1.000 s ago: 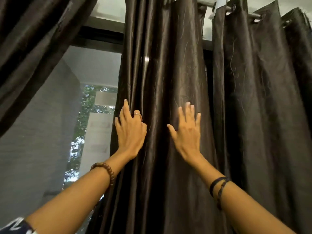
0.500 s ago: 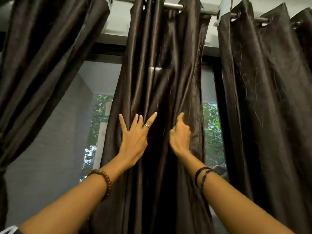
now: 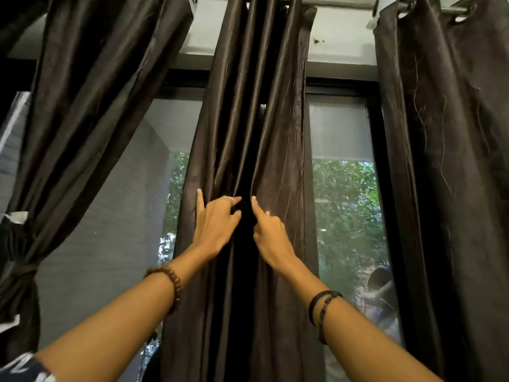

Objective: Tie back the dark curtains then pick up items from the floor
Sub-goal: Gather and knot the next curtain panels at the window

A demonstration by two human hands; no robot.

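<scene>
Middle curtain panel (image 3: 248, 133) now bunched narrow at rod centre. I see left hand (image 3: 217, 224), right hand (image 3: 268, 230) moved together, fingers curling into central folds, index fingers extended. Gathering nearly tie-ready.

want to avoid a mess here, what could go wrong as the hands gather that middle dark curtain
1. The left hand and right hand grip only the folds at the centre of the middle curtain; its outer edges hang loose and may slip out of the bundle.
2. The fabric hangs by eyelets from the curtain rod; a hard downward tug could strain them.
3. Loose threads show on the right curtain; the bracelets might snag similar ones.
</scene>
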